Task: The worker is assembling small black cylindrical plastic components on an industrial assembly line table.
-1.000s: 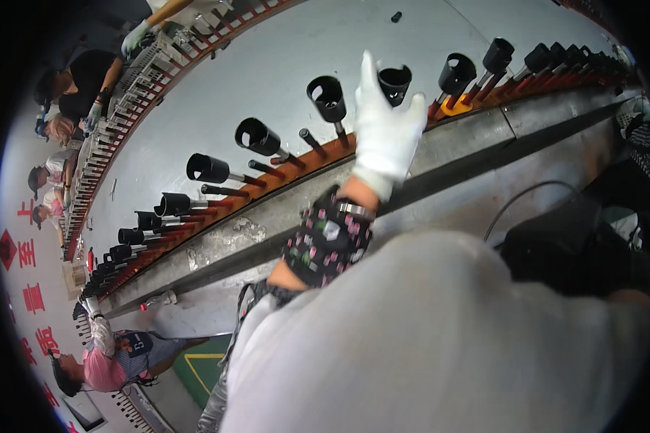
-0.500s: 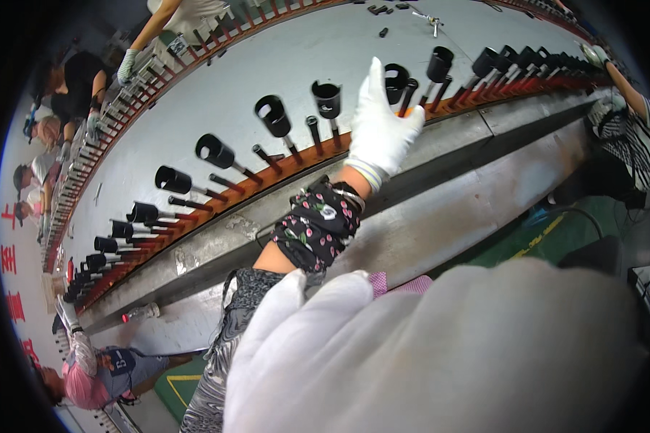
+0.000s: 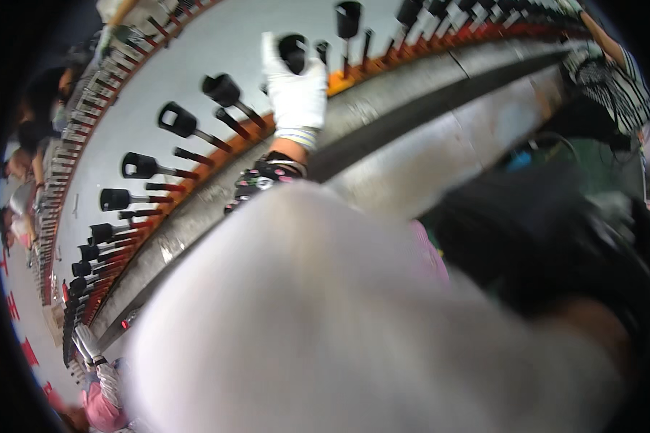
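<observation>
My left hand [image 3: 296, 94], in a white glove with a striped cuff, reaches to the rack at the upper middle. Its thumb and forefinger are spread on either side of a black, cup-shaped holder [image 3: 294, 55]; whether they touch it I cannot tell, and the other fingers are hidden. A flowered sleeve [image 3: 263, 180] covers that forearm. My right hand [image 3: 325, 310], also white-gloved, fills much of the lower view very close up. Blur and closeness hide its fingers and anything they hold.
More black cup holders [image 3: 177, 119] on metal stems line the curved orange-brown rail [image 3: 202, 169], with short dark rods [image 3: 231, 123] between them. A metal ledge [image 3: 419, 90] runs along its near side. Co-workers stand at both ends, one in a striped top [image 3: 599, 90], and along the far rail [image 3: 47, 209].
The view has shifted, carrying the rail and my left hand up and to the left. My left hand stays spread at a cup holder. My right glove now covers more of the lower middle.
</observation>
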The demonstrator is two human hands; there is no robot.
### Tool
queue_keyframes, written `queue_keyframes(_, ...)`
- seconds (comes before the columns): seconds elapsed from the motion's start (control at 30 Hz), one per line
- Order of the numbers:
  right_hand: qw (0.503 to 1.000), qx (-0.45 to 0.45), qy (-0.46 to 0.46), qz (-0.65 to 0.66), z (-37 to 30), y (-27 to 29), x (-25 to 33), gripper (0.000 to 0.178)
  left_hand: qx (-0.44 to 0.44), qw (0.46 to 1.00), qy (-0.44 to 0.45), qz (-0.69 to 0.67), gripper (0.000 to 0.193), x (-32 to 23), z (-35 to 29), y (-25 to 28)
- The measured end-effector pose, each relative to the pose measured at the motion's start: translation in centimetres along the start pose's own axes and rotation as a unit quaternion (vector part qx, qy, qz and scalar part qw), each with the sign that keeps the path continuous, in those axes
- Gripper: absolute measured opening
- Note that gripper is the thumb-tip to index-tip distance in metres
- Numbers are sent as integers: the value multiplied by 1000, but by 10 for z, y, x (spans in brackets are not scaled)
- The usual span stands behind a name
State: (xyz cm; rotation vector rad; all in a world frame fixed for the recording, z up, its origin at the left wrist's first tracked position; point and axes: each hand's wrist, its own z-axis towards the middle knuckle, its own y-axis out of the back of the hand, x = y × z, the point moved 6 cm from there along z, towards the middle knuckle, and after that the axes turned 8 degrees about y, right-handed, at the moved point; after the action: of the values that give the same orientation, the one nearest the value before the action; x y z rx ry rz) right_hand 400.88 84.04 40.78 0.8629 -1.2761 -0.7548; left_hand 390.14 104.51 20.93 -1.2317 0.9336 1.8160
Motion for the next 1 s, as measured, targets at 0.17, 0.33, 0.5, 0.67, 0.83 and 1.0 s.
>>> queue_keyframes(0.17, 983, -114, -102, 98, -48, 0, -98, 23, 81, 991, 79, 66, 75, 45, -91, -31)
queue_keyframes(0.33, 748, -492, -255, 365, -138, -49, -236, 42, -27, 974, -151, 167, 90, -27, -20, -50)
queue_keyframes(0.5, 614, -714, -312, 125, -202, -20, -333, 80, -19, 996, -55, 60, 85, -21, 77, -112)
queue_keyframes(0.67, 617, -706, -299, 177, -189, 31, -422, 54, 17, 998, 51, -37, 58, -8, 98, -128)
queue_keyframes(0.83, 611, -734, -284, 89, -180, 13, -445, 46, -77, 995, 47, -31, 71, -8, 84, -127)
queue_keyframes(1.0, 669, -579, -385, 264, -217, -69, -430, 42, -181, 979, 77, -45, 75, 29, 19, -146)
